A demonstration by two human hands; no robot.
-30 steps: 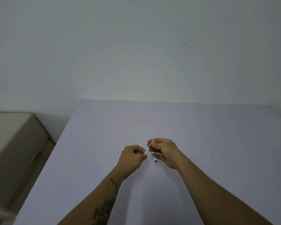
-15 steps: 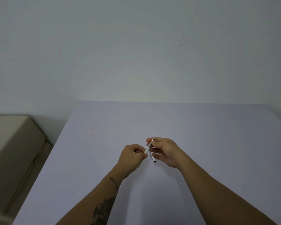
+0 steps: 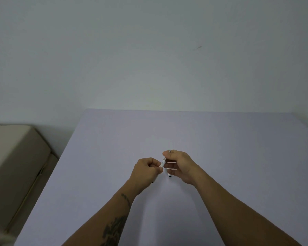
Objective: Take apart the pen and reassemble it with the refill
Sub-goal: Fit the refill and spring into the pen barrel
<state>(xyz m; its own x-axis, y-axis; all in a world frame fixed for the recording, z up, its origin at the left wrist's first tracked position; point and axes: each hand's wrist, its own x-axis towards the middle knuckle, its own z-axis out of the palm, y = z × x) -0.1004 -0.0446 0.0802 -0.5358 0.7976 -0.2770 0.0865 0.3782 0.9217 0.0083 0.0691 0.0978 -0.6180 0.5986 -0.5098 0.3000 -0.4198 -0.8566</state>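
Little has shifted: both hands stay together above the bench [image 3: 220,139]. Left hand [image 3: 146,170] pinches the white pen barrel [image 3: 162,164]; right hand [image 3: 180,166] pinches its thin refill [image 3: 167,155] just beyond.

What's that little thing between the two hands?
In the head view, a white pen barrel bridges the gap between the left hand and right hand, its thin metal tip angled up by the right fingers.
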